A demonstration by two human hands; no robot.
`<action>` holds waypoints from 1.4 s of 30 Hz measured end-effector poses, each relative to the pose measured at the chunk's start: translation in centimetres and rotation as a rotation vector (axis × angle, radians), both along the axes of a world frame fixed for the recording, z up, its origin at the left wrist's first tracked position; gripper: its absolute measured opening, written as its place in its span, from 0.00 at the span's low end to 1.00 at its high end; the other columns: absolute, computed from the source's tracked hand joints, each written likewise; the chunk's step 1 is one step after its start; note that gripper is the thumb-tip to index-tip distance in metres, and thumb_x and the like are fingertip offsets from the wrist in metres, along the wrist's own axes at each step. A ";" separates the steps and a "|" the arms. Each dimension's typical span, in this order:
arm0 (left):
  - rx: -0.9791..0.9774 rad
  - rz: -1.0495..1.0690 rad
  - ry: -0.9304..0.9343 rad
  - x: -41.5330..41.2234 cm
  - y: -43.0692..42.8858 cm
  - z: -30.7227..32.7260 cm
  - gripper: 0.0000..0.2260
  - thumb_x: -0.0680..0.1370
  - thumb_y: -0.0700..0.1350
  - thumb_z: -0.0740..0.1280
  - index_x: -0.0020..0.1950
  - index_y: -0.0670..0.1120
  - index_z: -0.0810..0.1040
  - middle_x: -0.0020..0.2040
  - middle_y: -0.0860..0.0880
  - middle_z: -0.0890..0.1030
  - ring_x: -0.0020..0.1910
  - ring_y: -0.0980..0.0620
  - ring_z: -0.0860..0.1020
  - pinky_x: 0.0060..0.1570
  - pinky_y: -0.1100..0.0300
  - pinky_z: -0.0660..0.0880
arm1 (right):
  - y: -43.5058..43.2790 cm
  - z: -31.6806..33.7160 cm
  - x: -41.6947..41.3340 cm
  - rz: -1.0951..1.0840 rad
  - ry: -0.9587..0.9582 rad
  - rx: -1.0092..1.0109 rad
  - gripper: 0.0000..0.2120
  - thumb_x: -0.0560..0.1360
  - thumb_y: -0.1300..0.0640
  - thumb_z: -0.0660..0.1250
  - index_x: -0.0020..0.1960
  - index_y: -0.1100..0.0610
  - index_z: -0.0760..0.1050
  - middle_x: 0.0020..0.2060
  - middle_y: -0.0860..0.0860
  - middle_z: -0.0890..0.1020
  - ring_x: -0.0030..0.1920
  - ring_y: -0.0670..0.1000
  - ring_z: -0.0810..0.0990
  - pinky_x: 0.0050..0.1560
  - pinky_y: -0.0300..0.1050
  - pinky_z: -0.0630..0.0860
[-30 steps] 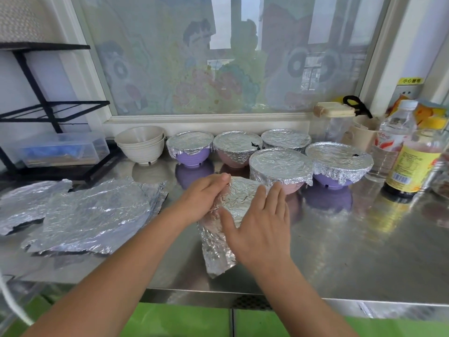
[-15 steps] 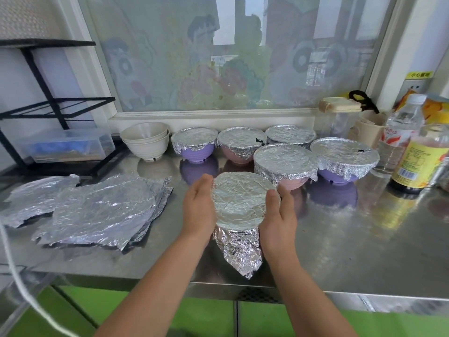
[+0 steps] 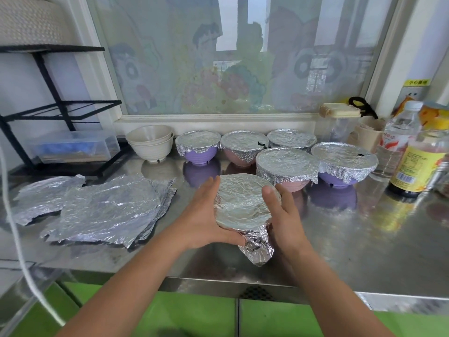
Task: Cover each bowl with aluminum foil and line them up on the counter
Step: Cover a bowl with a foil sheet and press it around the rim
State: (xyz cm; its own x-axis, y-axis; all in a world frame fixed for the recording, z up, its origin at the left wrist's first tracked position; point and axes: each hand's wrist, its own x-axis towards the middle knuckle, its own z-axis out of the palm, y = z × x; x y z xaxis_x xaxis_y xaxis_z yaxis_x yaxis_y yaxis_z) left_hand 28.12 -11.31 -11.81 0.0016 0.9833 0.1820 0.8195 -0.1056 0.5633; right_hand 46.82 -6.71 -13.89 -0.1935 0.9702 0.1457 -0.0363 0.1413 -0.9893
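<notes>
Bowl (image 3: 240, 203) | foil-capped, near counter's (image 3: 352, 251) front edge | between left hand (image 3: 204, 220) and right hand (image 3: 286, 220), both touching | fingers (image 3: 209, 188) straight, pressing its flanks | foil tail (image 3: 257, 249) trails frontward

A wide window (image 3: 243, 57) is set in a white frame (image 3: 218, 122) behind the desk (image 3: 364, 239). Its pane is covered with faded cartoon figures, and daylight is let through in pale strips near the top. The desk is made of brushed steel, in which soft reflections are seen. Green cabinet fronts (image 3: 194, 317) are seen below its front edge. At the left, a black wire rack (image 3: 56, 110) is placed against a pale wall (image 3: 19, 93), and a clear plastic box (image 3: 73, 148) is kept in its lower part. A yellow sticker (image 3: 416, 82) is fixed at the right.
</notes>
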 end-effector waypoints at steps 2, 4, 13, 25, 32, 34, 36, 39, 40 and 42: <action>0.007 0.006 0.000 0.0 0.0 -0.1 0.67 0.51 0.68 0.79 0.80 0.48 0.46 0.79 0.50 0.51 0.77 0.56 0.50 0.76 0.52 0.52 | -0.4 0.5 1.4 0.204 -0.024 0.072 0.44 0.65 0.35 0.73 0.74 0.48 0.59 0.63 0.31 0.72 0.59 0.26 0.70 0.58 0.25 0.66; 0.035 0.006 -0.021 0.0 -0.1 0.0 0.65 0.51 0.67 0.79 0.79 0.48 0.50 0.75 0.51 0.58 0.75 0.56 0.55 0.74 0.53 0.56 | 0.1 0.2 2.2 0.361 -0.091 0.125 0.48 0.57 0.45 0.83 0.69 0.46 0.59 0.61 0.33 0.77 0.63 0.33 0.73 0.57 0.26 0.69; 0.108 -0.098 -0.110 -0.1 0.5 0.1 0.53 0.49 0.66 0.81 0.70 0.62 0.63 0.64 0.56 0.69 0.66 0.58 0.66 0.69 0.55 0.66 | 1.6 -1.2 2.5 0.382 -0.202 0.170 0.57 0.54 0.58 0.86 0.74 0.52 0.57 0.65 0.52 0.76 0.67 0.47 0.74 0.69 0.45 0.70; -0.255 -0.171 0.133 -1.6 1.7 4.2 0.68 0.52 0.65 0.79 0.78 0.54 0.36 0.74 0.62 0.34 0.73 0.61 0.34 0.76 0.53 0.39 | 2.1 1.8 4.0 0.428 -0.362 0.089 0.80 0.43 0.37 0.84 0.78 0.46 0.33 0.75 0.36 0.54 0.73 0.33 0.57 0.74 0.41 0.61; -0.234 -0.186 -0.009 -1.9 2.5 2.2 0.64 0.54 0.58 0.83 0.79 0.55 0.44 0.78 0.58 0.42 0.75 0.63 0.43 0.76 0.59 0.45 | 2.4 0.7 2.6 0.345 -0.414 0.162 0.73 0.55 0.58 0.85 0.79 0.53 0.33 0.72 0.35 0.56 0.64 0.23 0.54 0.61 0.20 0.53; -0.176 -0.191 -0.073 -2.1 2.3 1.8 0.63 0.54 0.55 0.83 0.79 0.56 0.47 0.76 0.60 0.44 0.74 0.65 0.44 0.71 0.70 0.46 | 2.5 0.3 2.7 0.348 -0.327 0.132 0.69 0.58 0.68 0.82 0.78 0.55 0.34 0.61 0.30 0.61 0.52 0.15 0.62 0.51 0.15 0.59; -0.135 -0.180 -0.186 -2.2 1.8 1.3 0.62 0.53 0.52 0.83 0.78 0.56 0.49 0.76 0.61 0.46 0.74 0.67 0.46 0.61 0.82 0.51 | 2.2 0.1 2.7 0.336 -0.262 0.113 0.67 0.58 0.72 0.81 0.77 0.51 0.36 0.58 0.29 0.64 0.51 0.16 0.66 0.50 0.18 0.64; -0.110 -0.174 -0.471 -2.0 1.1 0.0 0.58 0.55 0.38 0.83 0.76 0.57 0.52 0.75 0.57 0.60 0.68 0.72 0.64 0.60 0.79 0.61 | 2.5 -0.6 3.0 0.332 -0.218 0.118 0.58 0.58 0.72 0.81 0.70 0.42 0.48 0.57 0.33 0.71 0.53 0.22 0.71 0.54 0.22 0.69; -0.101 -0.165 -0.565 -1.9 0.8 -0.6 0.59 0.56 0.32 0.81 0.77 0.55 0.52 0.72 0.57 0.65 0.63 0.74 0.68 0.58 0.77 0.66 | 2.7 -0.8 3.0 0.349 -0.219 0.133 0.53 0.57 0.69 0.83 0.69 0.43 0.55 0.58 0.39 0.75 0.57 0.27 0.74 0.59 0.27 0.70; -0.086 -0.145 -0.684 -1.4 0.6 -1.6 0.62 0.54 0.30 0.80 0.79 0.51 0.48 0.69 0.57 0.68 0.59 0.75 0.71 0.52 0.75 0.70 | 3.1 -1.3 3.2 0.358 -0.233 0.151 0.53 0.53 0.60 0.85 0.71 0.50 0.62 0.62 0.49 0.79 0.65 0.45 0.76 0.68 0.43 0.71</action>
